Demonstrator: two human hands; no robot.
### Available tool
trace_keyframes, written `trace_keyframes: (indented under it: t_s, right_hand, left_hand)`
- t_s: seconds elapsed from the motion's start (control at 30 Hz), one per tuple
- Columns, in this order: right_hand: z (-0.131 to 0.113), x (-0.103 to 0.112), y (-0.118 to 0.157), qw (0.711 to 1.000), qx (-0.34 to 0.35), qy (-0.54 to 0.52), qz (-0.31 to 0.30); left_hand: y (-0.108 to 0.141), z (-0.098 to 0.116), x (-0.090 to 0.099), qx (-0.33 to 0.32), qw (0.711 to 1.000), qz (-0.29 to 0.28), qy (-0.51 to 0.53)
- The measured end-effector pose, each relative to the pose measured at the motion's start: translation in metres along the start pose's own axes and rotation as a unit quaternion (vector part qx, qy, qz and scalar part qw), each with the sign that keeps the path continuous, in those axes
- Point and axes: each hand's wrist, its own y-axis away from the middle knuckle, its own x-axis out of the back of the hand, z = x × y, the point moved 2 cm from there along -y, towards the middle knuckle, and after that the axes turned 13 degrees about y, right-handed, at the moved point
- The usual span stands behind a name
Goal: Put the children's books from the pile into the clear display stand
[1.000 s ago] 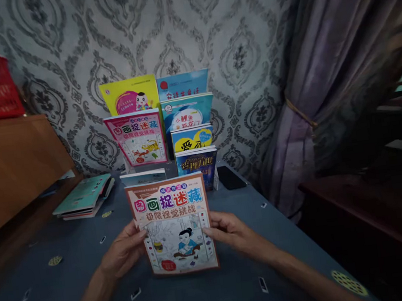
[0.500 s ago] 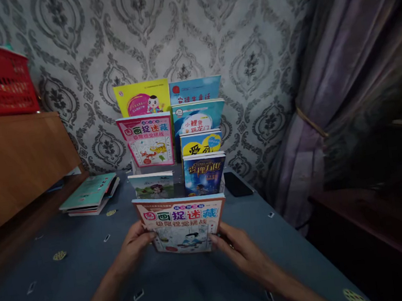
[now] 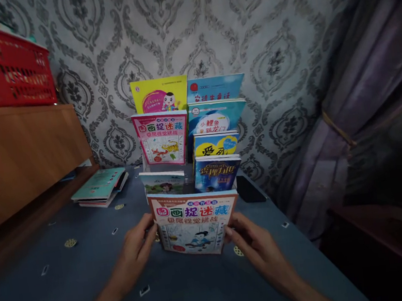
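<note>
A brown-edged picture book [image 3: 195, 224] stands upright, its cover facing me, in front of the book rack. My left hand [image 3: 139, 241] grips its left edge, thumb along the side. At its right edge, my right hand [image 3: 250, 237] holds it with the thumb near the cover and the other fingers partly hidden. Behind it a dark green book [image 3: 163, 182] and a blue-purple book [image 3: 216, 174] stand in the clear rack. Further back are a pink book [image 3: 163, 138], a yellow book [image 3: 159, 94] and several blue and yellow ones.
A pile of books [image 3: 99, 187] lies on the blue tablecloth [image 3: 189, 293] at the left. A red basket [image 3: 7, 67] sits on a wooden cabinet [image 3: 25, 147]. A dark flat object [image 3: 250, 191] lies right of the rack, near the curtain [image 3: 306, 142].
The camera view has turned, so the rack, books and hands appear further right. Both hands still hold the front book; my left thumb now lies nearer its edge, off the cover.
</note>
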Motion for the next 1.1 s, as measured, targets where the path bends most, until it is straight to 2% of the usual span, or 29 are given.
trace_keyframes:
  t_s: [0.13, 0.27, 0.5, 0.67, 0.87, 1.1]
  right_hand:
    - [-0.005, 0.002, -0.002, 1.000, 0.011, 0.001, -0.007]
    - [-0.012, 0.005, -0.007, 1.000, 0.027, 0.006, -0.006]
    - [-0.023, 0.004, -0.023, 0.999, 0.035, -0.005, -0.010]
    - [-0.022, -0.006, -0.026, 0.999, 0.043, -0.013, -0.022]
    - [-0.021, -0.013, -0.021, 0.999, 0.034, -0.010, -0.031]
    - [-0.023, -0.014, -0.020, 0.999, 0.037, -0.007, -0.030]
  left_hand:
    - [-0.002, -0.001, -0.001, 0.003, 1.000, -0.002, -0.007]
    - [-0.005, 0.006, 0.001, -0.006, 1.000, 0.006, -0.004]
    - [-0.008, 0.018, 0.015, -0.026, 0.998, 0.049, -0.002]
    - [-0.005, 0.013, 0.024, -0.029, 0.998, 0.054, 0.001]
    - [0.002, 0.002, 0.026, -0.012, 0.995, 0.068, 0.068]
    - [0.000, 0.000, 0.027, -0.015, 0.997, 0.067, 0.016]
